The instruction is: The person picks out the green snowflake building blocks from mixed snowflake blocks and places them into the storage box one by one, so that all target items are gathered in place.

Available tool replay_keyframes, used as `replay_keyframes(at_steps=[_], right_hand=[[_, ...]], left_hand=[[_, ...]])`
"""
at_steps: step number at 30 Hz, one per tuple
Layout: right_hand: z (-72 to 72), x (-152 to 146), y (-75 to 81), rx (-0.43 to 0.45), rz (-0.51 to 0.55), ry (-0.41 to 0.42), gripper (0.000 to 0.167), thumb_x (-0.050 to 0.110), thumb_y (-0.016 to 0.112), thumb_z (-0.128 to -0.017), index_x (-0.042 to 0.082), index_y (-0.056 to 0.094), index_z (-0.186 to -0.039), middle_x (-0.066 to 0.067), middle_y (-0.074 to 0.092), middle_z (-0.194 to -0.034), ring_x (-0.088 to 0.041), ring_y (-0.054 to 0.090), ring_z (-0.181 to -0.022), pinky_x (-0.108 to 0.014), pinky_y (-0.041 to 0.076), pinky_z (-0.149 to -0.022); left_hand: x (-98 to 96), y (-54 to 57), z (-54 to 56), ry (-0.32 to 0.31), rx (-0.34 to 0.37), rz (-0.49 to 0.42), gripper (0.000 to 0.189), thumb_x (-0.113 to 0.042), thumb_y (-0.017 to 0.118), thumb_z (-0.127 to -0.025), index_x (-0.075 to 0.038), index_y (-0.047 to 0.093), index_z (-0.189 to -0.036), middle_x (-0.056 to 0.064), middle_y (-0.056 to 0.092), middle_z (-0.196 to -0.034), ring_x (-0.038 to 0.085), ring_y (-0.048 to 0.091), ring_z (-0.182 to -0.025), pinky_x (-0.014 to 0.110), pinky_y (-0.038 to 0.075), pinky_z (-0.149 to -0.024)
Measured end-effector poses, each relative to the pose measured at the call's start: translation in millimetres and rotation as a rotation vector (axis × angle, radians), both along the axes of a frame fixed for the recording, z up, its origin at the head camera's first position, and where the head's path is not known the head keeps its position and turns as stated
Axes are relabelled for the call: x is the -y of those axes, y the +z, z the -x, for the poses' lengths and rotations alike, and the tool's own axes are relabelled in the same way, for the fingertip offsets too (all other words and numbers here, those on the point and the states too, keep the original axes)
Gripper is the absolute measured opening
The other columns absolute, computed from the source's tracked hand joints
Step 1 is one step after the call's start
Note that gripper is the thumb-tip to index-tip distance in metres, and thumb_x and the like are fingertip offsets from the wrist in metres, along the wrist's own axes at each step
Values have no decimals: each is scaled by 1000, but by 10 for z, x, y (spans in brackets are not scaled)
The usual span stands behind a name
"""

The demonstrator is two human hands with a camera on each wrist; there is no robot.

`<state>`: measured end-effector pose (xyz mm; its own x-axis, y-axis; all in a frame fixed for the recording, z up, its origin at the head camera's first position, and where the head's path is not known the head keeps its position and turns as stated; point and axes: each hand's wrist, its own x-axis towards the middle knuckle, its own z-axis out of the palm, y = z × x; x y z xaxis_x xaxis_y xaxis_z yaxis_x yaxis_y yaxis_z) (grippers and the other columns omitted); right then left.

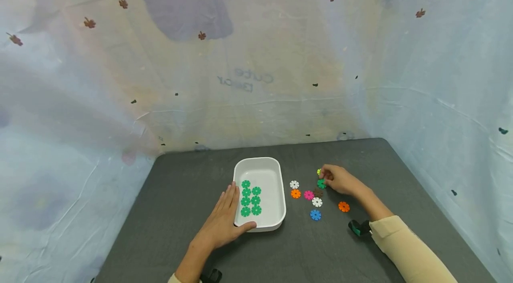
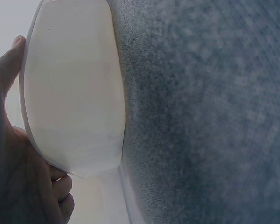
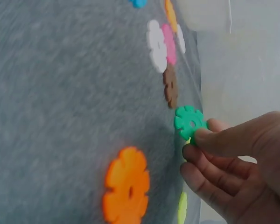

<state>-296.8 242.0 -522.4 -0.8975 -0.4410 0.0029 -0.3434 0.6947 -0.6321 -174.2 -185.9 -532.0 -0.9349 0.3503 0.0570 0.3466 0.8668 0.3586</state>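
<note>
A white tray (image 1: 259,163) lies on the dark table, with several green flower-shaped discs (image 1: 256,200) in two columns on its left side. My left hand (image 1: 220,223) rests on the tray's near left corner, fingers straight along the left rim and thumb on the near rim. In the left wrist view the tray's outer wall (image 2: 74,88) fills the space beside that hand. To the right of the tray, my right hand (image 1: 338,179) pinches a green flower-shaped disc (image 3: 189,122) between thumb and index finger, just above the table. A yellow disc (image 1: 319,171) is partly hidden by this hand.
Between tray and right hand lie white (image 1: 294,184), orange (image 1: 295,193), pink (image 1: 308,195), brown (image 1: 318,192) and blue discs (image 1: 315,215). Another orange disc (image 1: 344,206) is nearer the right forearm. A pale printed sheet (image 1: 248,118) hangs behind the table.
</note>
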Motion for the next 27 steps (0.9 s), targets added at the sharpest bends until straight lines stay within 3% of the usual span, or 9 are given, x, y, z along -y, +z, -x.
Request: replay_keyframes(at_steps=[6, 12, 21, 27], right_hand=[[49, 146, 100, 29, 55, 44, 10, -2, 66, -104, 4, 70, -110, -4, 67, -98, -19, 62, -87, -35, 56, -74], [128, 343, 220, 7, 110, 105, 12, 2, 69, -104, 6, 74, -114, -2, 72, -103, -16, 66, -93, -38, 59, -85], [243, 757, 404, 30, 232, 248, 14, 2, 69, -105, 4, 74, -117, -9, 74, -110, -22, 70, -100, -38, 61, -92], [317, 1072, 454, 52, 228, 336, 15, 3, 67, -106, 4, 74, -119, -9, 74, -112, -18, 69, -101, -33, 61, -92]], left_hand=[[12, 8, 0, -3, -13, 13, 124, -79, 65, -92, -2, 10, -172, 15, 1, -181, 29, 5, -167, 50, 12, -135], [12, 7, -2, -7, -20, 6, 124, -79, 65, -92, -2, 11, -172, 16, 3, -180, 30, 5, -167, 51, 13, -135], [10, 33, -5, -3, -6, 11, 124, -77, 66, -92, -2, 9, -172, 16, 2, -180, 30, 5, -167, 50, 11, -136], [-3, 28, -8, 1, -6, 10, 122, -74, 69, -93, -1, 11, -172, 17, 3, -180, 32, 6, -167, 51, 12, -135]])
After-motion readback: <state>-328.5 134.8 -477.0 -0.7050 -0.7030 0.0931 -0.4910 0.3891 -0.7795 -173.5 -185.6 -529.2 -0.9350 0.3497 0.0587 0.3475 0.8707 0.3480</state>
